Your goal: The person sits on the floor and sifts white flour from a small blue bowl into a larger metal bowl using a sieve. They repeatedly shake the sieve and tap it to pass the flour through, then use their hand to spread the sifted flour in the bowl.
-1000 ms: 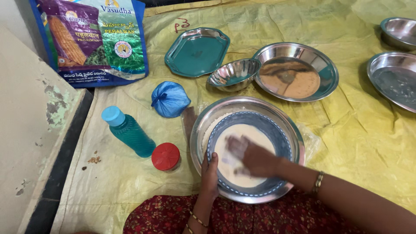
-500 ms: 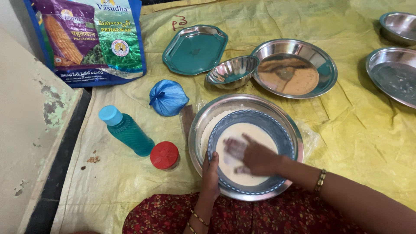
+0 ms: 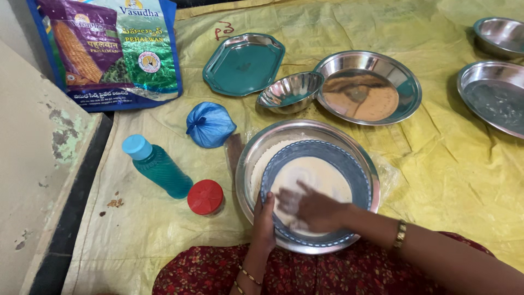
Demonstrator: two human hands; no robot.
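Item: flat round disc of pale dough (image 3: 314, 183), lying on a blue-rimmed round plate (image 3: 360, 175) inside a wide steel pan (image 3: 256, 158).

Hands: right hand (image 3: 311, 210) spread flat, fingers open, pressing the near edge of the dough; left hand (image 3: 265, 221) closed on the plate's near-left rim.

Handling, as judged: dough soft, thin, likely to tear; best lifted from underneath at the edge. Plate stiff, rim gives a sure hold.

Left of the hands: red round lid (image 3: 205, 196), teal plastic bottle (image 3: 155, 166). Beyond them: tied blue bag (image 3: 210, 124), small steel bowl (image 3: 290, 92). All on yellow floor sheeting (image 3: 447, 164).
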